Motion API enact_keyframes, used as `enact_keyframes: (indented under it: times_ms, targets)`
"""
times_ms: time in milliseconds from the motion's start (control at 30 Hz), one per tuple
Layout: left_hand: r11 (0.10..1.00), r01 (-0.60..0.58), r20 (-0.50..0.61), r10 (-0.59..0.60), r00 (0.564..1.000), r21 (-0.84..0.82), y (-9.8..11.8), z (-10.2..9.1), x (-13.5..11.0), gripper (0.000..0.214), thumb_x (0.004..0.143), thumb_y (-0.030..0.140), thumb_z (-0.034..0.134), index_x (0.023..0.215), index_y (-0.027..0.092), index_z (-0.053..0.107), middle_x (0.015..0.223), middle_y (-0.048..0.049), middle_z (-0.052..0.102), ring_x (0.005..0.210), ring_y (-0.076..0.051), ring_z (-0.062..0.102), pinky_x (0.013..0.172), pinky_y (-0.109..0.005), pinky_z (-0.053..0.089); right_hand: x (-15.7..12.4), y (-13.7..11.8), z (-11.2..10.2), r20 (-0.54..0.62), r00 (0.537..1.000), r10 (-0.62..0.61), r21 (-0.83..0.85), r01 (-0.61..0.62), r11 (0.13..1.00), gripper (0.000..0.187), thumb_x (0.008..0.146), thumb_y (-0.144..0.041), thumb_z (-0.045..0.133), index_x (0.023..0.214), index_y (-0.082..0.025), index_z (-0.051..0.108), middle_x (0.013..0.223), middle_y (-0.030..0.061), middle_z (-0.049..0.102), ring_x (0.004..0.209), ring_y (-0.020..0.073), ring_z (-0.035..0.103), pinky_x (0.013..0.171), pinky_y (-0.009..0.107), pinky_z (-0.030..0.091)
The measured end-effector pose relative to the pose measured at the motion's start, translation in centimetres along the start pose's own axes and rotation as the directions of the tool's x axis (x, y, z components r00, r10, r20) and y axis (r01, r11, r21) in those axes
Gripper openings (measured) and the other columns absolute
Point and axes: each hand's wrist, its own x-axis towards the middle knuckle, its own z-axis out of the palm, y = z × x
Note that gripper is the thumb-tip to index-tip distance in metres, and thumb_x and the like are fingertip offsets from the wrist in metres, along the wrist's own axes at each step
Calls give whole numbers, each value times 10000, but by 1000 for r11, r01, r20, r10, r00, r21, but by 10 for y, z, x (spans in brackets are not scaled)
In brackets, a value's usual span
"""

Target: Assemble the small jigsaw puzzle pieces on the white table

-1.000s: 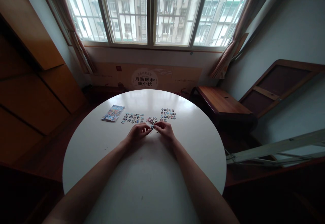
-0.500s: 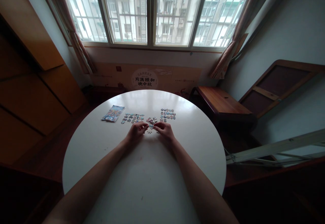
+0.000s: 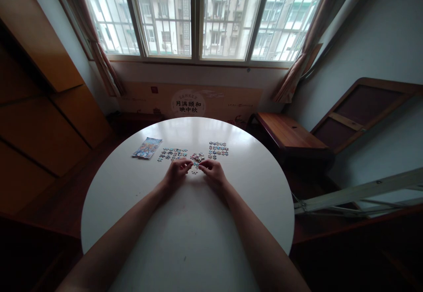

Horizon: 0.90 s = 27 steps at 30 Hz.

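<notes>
White tabletop (image 3: 194, 221) was daylit | puzzle pieces (image 3: 197, 157) were heaped just beyond left hand (image 3: 177, 170) and right hand (image 3: 213, 170) | both were curled, any pinched piece not discernible | pieces were judged light, stiff, best gripped by edges

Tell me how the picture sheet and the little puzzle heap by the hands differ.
The picture sheet is one four-sided piece; the puzzle heap is many small, jumbled ones. The sheet lies off to the left; the heap lies close to the right hand. Both rest on the white table.
</notes>
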Motion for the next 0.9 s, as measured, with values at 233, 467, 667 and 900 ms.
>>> enact_keyframes:
  times_ms: [233,467,667,900]
  targets:
    - [998,56,-1,-56,998,-42,1,0,0,226,832,339,557,880,155,680,717,-21,653,547,-95,578,479,-180,454,0,1,1,-9,1000,-22,-49,21,999,171,759,-306,611,762,-151,683,688,45,668,592,132,547,559,246,426]
    - [996,57,-17,-59,998,-63,4,0,1,221,809,333,580,893,151,675,714,-23,652,528,-92,573,472,-183,455,-1,0,2,-30,999,-17,-58,15,998,166,761,-304,605,759,-155,677,682,40,663,583,130,544,548,236,416]
    - [996,54,-2,-54,999,-72,2,0,1,207,809,321,581,874,148,674,750,-33,653,536,-89,573,473,-181,460,-1,1,1,-28,1000,-12,-68,11,998,161,759,-299,605,761,-154,675,680,38,656,592,133,543,559,240,417]
    - [996,57,15,-56,998,-71,0,1,1,203,812,325,570,829,144,660,768,-30,662,534,-84,574,460,-173,452,-2,-4,2,-9,1000,4,-93,-5,996,141,746,-280,606,758,-157,675,685,31,655,616,138,558,589,249,434]
